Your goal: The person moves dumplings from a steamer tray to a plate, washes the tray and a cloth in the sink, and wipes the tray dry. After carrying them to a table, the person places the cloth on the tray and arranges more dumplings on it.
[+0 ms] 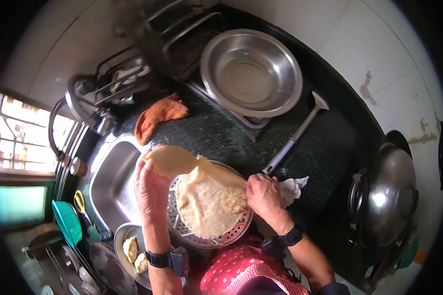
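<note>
A thin, pale sheet of dough (pixel 206 201) lies draped over a round perforated steamer tray (pixel 231 235) on the dark stone countertop (pixel 325 152), just beside a steel sink (pixel 114 182). The left hand (pixel 150 189) lifts the sheet's far edge, its fingers curled round a folded-up flap of dough. The right hand (pixel 264 195) rests on the sheet's right edge with its fingers pressed together and bent downward; whether they pinch the dough cannot be told. A crumpled white cloth (pixel 294 187) lies touching that hand. Farther back sit a metal spatula (pixel 295 133), a wide steel bowl (pixel 251 73) and an orange cloth (pixel 158 115). A lidded steel pot (pixel 386 194) stands well to the right.
</note>
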The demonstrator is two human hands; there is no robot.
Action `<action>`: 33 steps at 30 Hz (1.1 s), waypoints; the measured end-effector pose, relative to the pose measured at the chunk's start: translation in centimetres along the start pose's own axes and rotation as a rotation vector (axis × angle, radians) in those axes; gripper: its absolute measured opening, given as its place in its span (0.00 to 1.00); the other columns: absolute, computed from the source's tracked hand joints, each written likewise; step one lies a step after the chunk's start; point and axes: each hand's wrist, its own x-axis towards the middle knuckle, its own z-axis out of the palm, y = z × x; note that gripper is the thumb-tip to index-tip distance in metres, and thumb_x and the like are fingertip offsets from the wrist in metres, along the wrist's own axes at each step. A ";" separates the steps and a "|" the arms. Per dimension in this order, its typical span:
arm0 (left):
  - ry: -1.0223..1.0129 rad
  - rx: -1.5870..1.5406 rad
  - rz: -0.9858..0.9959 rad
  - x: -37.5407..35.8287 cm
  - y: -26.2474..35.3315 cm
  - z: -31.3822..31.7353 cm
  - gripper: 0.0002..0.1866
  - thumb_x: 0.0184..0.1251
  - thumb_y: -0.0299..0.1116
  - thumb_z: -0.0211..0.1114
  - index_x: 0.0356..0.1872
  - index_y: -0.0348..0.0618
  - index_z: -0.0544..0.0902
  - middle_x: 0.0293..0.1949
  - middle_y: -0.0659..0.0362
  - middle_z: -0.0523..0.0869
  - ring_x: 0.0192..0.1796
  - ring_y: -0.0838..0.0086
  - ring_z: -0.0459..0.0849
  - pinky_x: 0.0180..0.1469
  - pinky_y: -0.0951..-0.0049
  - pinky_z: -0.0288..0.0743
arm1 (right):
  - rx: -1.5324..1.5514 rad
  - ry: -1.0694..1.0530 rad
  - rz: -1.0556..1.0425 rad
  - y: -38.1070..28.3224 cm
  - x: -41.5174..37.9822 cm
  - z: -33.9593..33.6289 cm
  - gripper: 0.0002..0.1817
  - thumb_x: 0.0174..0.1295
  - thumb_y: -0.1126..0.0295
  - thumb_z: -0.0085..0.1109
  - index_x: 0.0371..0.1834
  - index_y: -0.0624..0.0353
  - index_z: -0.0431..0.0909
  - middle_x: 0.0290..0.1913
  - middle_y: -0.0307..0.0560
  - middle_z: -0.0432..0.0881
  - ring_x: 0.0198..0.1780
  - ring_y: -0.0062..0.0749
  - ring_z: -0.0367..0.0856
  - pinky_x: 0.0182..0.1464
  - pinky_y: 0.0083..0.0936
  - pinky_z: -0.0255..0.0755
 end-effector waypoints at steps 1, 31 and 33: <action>-0.003 0.112 0.033 -0.5 0.7 -0.1 0.16 0.73 0.36 0.56 0.59 0.46 0.73 0.59 0.53 0.78 0.62 0.62 0.76 0.62 0.51 0.73 | -0.008 0.010 -0.007 -0.1 0.0 -0.2 0.05 0.54 0.70 0.59 0.33 0.58 0.77 0.36 0.50 0.81 0.43 0.46 0.80 0.46 0.45 0.68; 0.690 -0.103 -0.067 -34.3 6.1 -11.5 0.27 0.67 0.26 0.63 0.66 0.34 0.66 0.61 0.50 0.75 0.58 0.69 0.79 0.51 0.71 0.82 | 0.912 -1.335 -0.210 -24.5 -11.6 5.1 0.35 0.51 0.76 0.68 0.66 0.63 0.65 0.59 0.52 0.75 0.60 0.37 0.76 0.62 0.27 0.69; 0.711 0.033 -0.025 -34.2 5.7 -13.5 0.27 0.68 0.26 0.62 0.66 0.33 0.66 0.60 0.51 0.75 0.56 0.69 0.80 0.51 0.71 0.82 | 0.617 -1.055 -0.573 -25.4 -12.2 6.4 0.32 0.50 0.77 0.65 0.62 0.63 0.68 0.54 0.55 0.77 0.58 0.41 0.78 0.60 0.29 0.71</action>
